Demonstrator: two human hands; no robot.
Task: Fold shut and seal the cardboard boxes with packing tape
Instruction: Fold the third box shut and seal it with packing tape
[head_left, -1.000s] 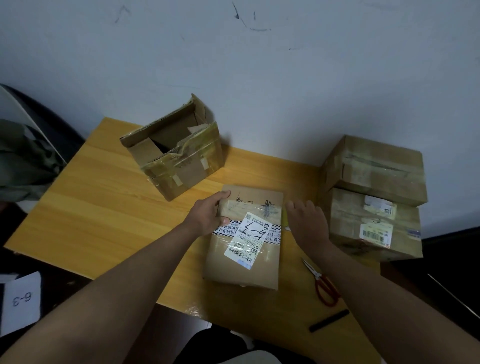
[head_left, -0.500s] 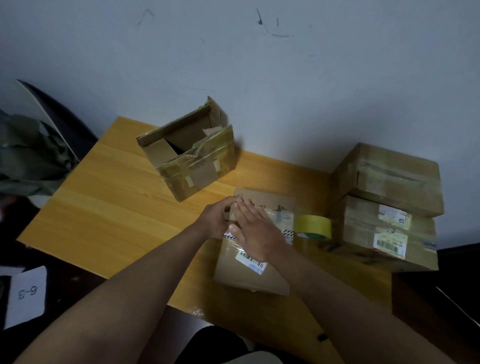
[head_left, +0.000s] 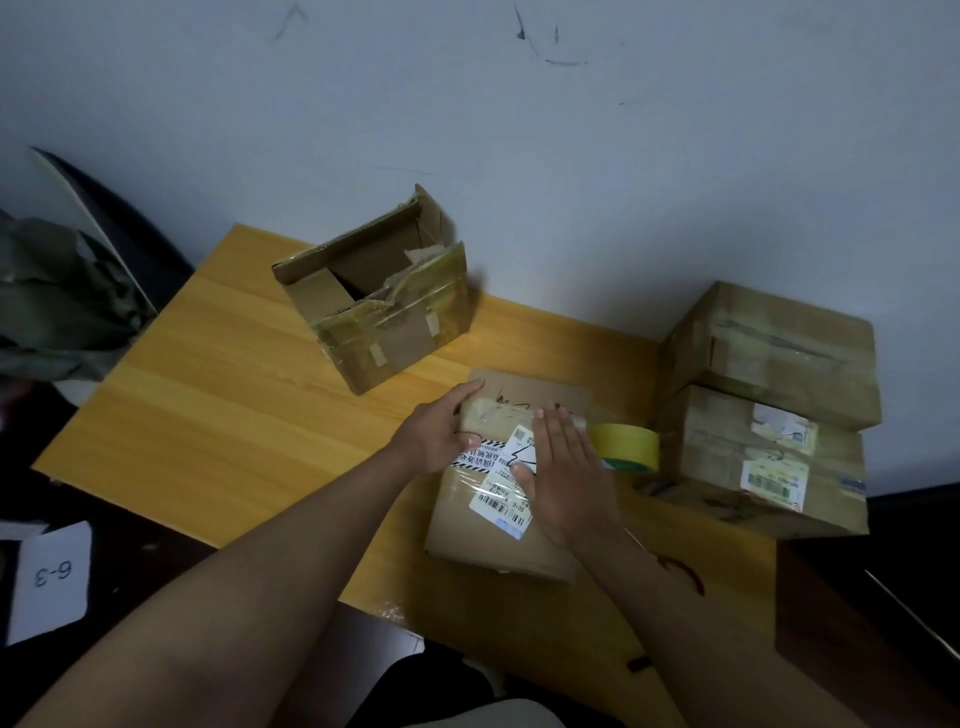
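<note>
The flat box lies closed at the desk's near middle. The right hand presses flat, fingers straight, on its taped top; the left hand grips the box's left edge, thumb on top. The tape roll stands just right of it, and a strip seems to run from roll to lid, so this seal looks underway. Two stacked boxes at right appear sealed. The open box behind remains unfolded. Nothing blocks the hands.
</note>
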